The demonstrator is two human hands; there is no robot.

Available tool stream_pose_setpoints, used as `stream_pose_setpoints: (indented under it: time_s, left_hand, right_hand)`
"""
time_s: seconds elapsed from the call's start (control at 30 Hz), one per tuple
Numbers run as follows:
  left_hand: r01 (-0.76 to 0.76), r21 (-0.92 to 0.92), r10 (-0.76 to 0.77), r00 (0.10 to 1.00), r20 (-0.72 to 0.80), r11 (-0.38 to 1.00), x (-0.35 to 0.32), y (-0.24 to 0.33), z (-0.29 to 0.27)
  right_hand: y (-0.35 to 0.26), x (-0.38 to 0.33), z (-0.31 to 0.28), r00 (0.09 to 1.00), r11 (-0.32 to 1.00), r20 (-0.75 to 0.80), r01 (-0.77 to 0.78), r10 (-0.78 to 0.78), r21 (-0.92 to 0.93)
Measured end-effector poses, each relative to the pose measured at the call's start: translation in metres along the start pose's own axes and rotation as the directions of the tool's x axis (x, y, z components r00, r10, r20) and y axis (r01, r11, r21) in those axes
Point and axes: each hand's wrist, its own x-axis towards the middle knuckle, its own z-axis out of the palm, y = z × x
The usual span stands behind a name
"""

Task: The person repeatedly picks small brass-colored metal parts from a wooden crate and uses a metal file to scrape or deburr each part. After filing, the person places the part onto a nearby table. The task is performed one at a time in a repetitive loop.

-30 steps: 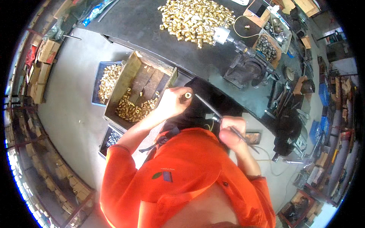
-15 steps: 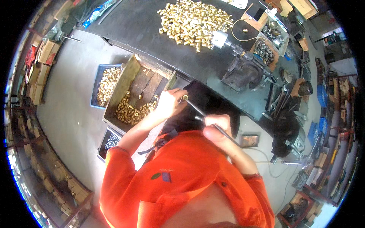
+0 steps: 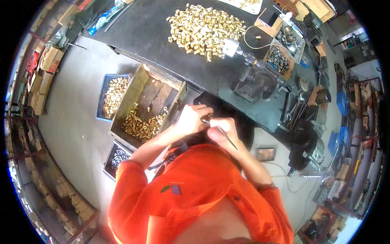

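Note:
Over my lap, my left hand [image 3: 196,118] and my right hand [image 3: 223,129] are close together, nearly touching. Closed around a thin metal rod [image 3: 229,140], my right hand lets its tail stick out toward my forearm. The rod's other end goes in toward my left fingers, which are pinched around a small brass fitting, now mostly hidden between the hands. Beside my left forearm stands a wooden box [image 3: 117,106] with loose brass fittings [image 3: 143,127] heaped at its near end.
A blue bin of brass parts [image 3: 115,96] and a bin of silvery screws [image 3: 119,156] sit left of the box. On the dark bench [image 3: 142,38] lie a big brass pile [image 3: 203,30], a clamped metal fixture [image 3: 256,77] and wrenches [image 3: 289,110]. Shelves line both sides.
My hands have come together, the left moving right and slightly down. The rod's long shaft, seen between them before, is now largely covered, as is the brass fitting at its tip.

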Motion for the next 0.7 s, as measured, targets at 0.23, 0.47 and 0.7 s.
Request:
stream_pose_setpoints:
  time_s: [0.23,0.47,0.7]
  left_hand:
    - [0.091,0.23,-0.097,0.995,0.013,0.969,0.043,-0.04,-0.019]
    - [0.327,-0.259,-0.355,0.932,-0.069,0.909,0.187,-0.096,-0.036]
    - [0.335,-0.586,-0.417,0.909,-0.005,0.738,0.19,-0.071,-0.053]
  right_hand:
    - [-0.039,-0.026,-0.05,0.995,0.995,-0.1,-0.006,0.016,0.102]
    - [-0.142,-0.027,-0.081,0.85,0.674,-0.419,0.514,-0.319,0.53]
    - [-0.182,-0.024,-0.102,0.779,0.185,-0.42,0.55,-0.466,0.815]
